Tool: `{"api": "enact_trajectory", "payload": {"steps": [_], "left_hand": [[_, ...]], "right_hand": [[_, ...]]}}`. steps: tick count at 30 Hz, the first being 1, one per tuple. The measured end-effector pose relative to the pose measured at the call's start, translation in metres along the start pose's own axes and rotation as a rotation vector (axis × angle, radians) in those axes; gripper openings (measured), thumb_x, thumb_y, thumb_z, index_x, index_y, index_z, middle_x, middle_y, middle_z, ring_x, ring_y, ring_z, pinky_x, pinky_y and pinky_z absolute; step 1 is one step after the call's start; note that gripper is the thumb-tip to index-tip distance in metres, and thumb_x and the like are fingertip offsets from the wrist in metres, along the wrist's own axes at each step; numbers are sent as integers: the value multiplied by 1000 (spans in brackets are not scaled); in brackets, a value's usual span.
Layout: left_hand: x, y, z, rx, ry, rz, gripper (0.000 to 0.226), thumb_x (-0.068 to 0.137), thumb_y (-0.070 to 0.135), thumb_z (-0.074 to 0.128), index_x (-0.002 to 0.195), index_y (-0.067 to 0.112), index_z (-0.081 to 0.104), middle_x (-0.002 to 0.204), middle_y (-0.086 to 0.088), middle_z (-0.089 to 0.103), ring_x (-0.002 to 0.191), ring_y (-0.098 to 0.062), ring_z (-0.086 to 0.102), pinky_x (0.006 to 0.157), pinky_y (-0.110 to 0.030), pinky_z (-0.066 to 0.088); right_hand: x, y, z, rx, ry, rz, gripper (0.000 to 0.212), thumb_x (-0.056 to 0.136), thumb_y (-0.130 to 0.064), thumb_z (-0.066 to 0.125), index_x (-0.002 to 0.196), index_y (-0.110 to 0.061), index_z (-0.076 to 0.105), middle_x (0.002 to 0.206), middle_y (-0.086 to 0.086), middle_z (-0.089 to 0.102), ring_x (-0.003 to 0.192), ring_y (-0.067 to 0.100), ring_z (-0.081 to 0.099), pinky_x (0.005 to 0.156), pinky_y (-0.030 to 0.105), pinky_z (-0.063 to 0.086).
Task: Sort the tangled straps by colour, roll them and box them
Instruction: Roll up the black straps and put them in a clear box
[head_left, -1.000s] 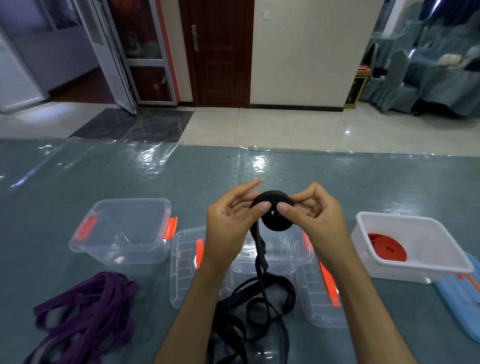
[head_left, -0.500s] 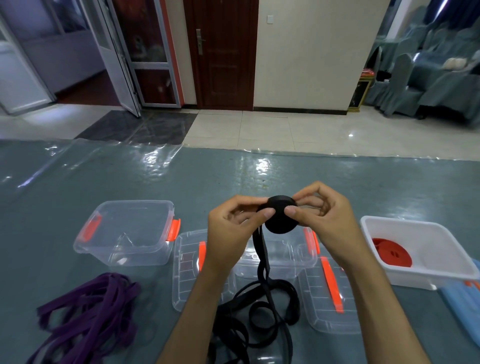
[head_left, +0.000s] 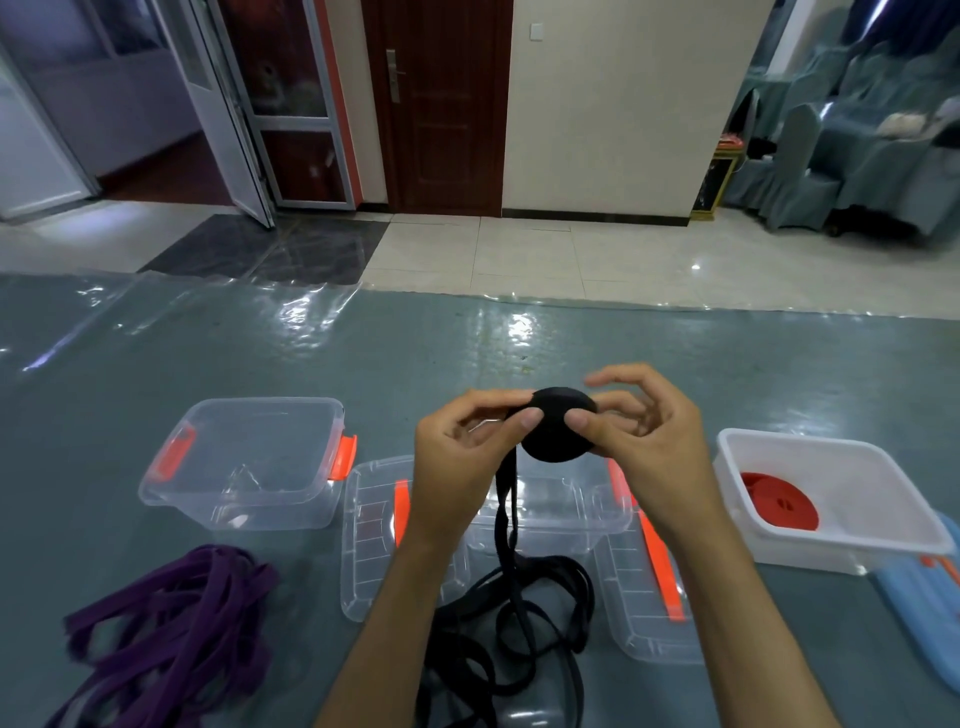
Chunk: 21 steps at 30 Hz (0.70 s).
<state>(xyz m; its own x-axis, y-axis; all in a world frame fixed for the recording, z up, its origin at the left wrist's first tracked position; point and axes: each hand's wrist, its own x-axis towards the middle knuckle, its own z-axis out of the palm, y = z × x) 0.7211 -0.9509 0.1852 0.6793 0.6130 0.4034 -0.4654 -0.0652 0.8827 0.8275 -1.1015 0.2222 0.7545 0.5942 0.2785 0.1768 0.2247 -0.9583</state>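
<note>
1. Two bare hands meet above the grey table (head_left: 467, 343), both on a black roll (head_left: 558, 423) of strap held up in the air over the middle clear box (head_left: 550, 519).
2. The roll is a flat, matt black disc, wound tight, seen almost face on with its far rim tipped slightly away.
3. The left hand (head_left: 462, 457) pinches the roll's left edge, thumb on the near face and curled fingers behind it.
4. The right hand (head_left: 649, 447) pinches the right edge with its thumb in front; the index and other fingers arch loosely over and behind the roll.
5. From the roll's left side the loose black strap (head_left: 506, 525) hangs down between the forearms, twisted once or twice, into a tangled heap of loops on the table near the bottom edge.
6. A purple strap pile (head_left: 171, 634) lies tangled at lower left, well apart from the black one.
7. A red roll (head_left: 779, 501) lies flat inside the white box (head_left: 831, 452) at right.
8. An open clear box (head_left: 249, 462) with orange latches stands at left; two clear lids (head_left: 374, 551) lie flat either side of the middle box.
</note>
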Motion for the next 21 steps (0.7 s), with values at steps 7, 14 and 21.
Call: {"api": "enact_trajectory", "payload": {"steps": [7, 14, 21], "left_hand": [[9, 7, -7, 18, -56, -24, 36, 85, 6, 85, 115, 26, 81, 110, -6, 80, 105, -25, 77, 93, -29, 61], [3, 2, 3, 24, -50, -41, 32, 91, 6, 78, 117, 24, 80, 118, -8, 75, 115, -24, 72, 95, -27, 58], [-2, 12, 10, 11, -8, 11, 36, 86, 7, 84, 113, 30, 79, 111, -5, 79, 108, -26, 76, 93, -28, 59]], "right_hand": [[1, 0, 0, 27, -14, 53, 31, 79, -28, 90, 89, -23, 62, 97, 13, 82, 90, 31, 81, 73, 31, 63], [-1, 4, -1, 11, 41, -72, 24, 83, -24, 87, 105, -27, 78, 104, 5, 82, 95, 24, 81, 76, 27, 64], [-2, -1, -8, -18, -112, 19, 37, 84, -22, 89, 114, -30, 70, 99, 9, 82, 89, 28, 81, 73, 28, 64]]}}
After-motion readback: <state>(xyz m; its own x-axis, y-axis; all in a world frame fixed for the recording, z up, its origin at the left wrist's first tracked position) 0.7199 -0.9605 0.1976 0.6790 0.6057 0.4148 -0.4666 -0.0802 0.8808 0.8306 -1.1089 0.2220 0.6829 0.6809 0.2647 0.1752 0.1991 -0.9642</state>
